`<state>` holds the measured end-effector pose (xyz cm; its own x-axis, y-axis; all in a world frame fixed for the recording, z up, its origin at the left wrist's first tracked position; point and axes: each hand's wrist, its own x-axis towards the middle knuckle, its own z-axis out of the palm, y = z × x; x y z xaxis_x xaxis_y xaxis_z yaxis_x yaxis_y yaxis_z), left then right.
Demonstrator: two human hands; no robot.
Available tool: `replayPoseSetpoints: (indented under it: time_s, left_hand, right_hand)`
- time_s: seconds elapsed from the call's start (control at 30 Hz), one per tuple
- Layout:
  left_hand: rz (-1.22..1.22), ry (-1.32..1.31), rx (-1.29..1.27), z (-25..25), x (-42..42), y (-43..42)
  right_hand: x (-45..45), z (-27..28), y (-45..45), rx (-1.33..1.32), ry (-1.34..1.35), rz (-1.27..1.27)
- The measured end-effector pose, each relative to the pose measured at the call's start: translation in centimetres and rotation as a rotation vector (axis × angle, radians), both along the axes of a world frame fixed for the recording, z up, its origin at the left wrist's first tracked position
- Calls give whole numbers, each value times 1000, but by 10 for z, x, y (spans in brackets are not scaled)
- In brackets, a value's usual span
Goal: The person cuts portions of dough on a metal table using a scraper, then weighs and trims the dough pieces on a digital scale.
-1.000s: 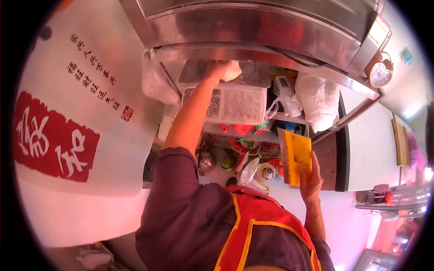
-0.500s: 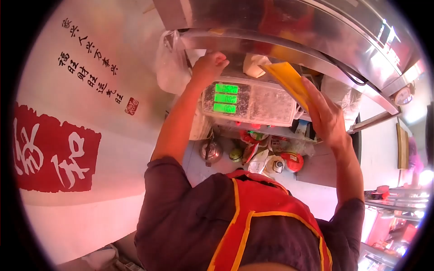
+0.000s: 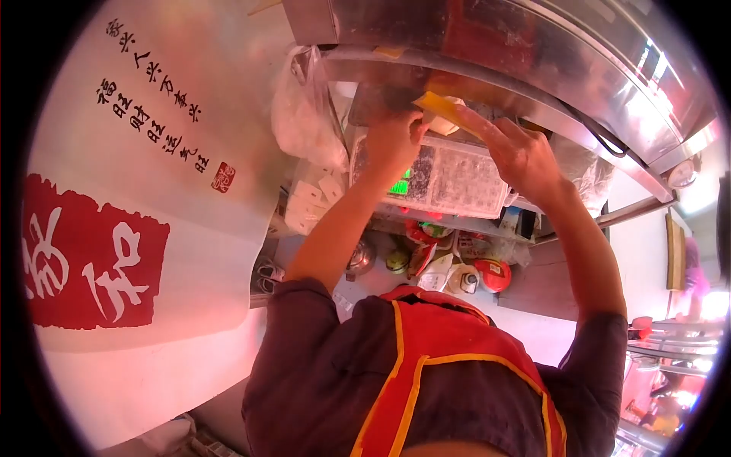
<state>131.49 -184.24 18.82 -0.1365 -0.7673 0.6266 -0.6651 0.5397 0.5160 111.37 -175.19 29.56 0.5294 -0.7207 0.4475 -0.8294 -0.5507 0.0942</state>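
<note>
My right hand grips a flat yellow scraper, its free end pointing left above the scale. My left hand is closed at the scale's left side, close to the scraper's tip; whatever its fingers hold, if anything, is hidden. A pale lump that looks like dough sits behind the scale, partly covered by the scraper. The white digital scale is dusted with whitish powder. My left forearm and hand cover part of its green display.
A stainless steel cabinet overhangs the far side. A clear plastic bag hangs at the left. Below the scale are a metal kettle, a white bottle and a red round package. A lettered wall stands left.
My left hand has moved right and down, now covering much of the display. My right hand has moved left with the scraper, which now lies flatter and nearer my left hand.
</note>
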Motion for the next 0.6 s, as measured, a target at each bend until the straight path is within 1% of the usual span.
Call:
replayPoseSetpoints:
  time_s: [0.03, 0.13, 0.23, 0.37, 0.43, 0.53, 0.6]
  left_hand:
    - [9, 18, -85, -6, -6, 0]
    - [24, 18, -149, -15, -18, -2]
    - [47, 44, -126, -20, -23, -3]
    - [25, 55, -191, -28, -22, -8]
    - [14, 44, -207, -23, -21, -5]
    - [2, 38, -132, -19, -22, -4]
    - [44, 50, -91, -20, -28, -7]
  right_hand:
    - [0, -2, -3, -5, -1, 16]
    - [0, -4, -9, -20, -1, 49]
    - [-1, -8, -16, 3, -17, 59]
    - [1, -9, -22, 52, -61, 52]
    - [8, -4, -25, 50, -38, 82]
    - [21, -4, -34, 45, -29, 140]
    - [25, -9, -38, 59, -15, 128]
